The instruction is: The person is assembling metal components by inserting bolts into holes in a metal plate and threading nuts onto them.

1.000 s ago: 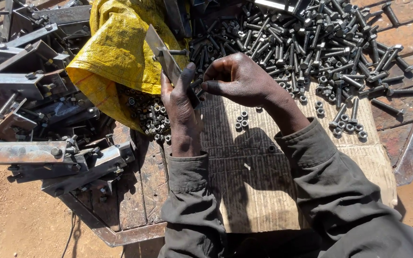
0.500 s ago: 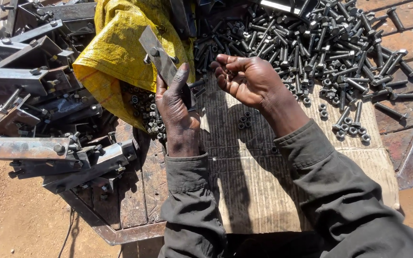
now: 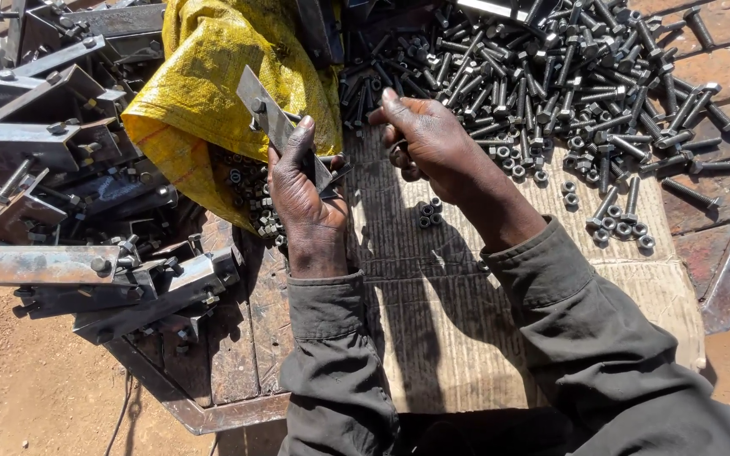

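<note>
My left hand grips a flat grey metal bracket, held tilted with a bolt through its upper end. My right hand hovers just right of it over the cardboard sheet, fingers curled, reaching toward the edge of a big pile of dark bolts. Whether it pinches a small part I cannot tell. A few loose nuts lie on the cardboard below the right hand.
A yellow woven sack spills nuts beside the left hand. A heap of bolted metal brackets fills the left side. More nuts and bolts lie at right. The worktable's rusty edge borders bare dirt ground.
My right hand has drawn away from the bracket and moved up toward the bolt pile. My left hand keeps hold of the bracket, raising it slightly.
</note>
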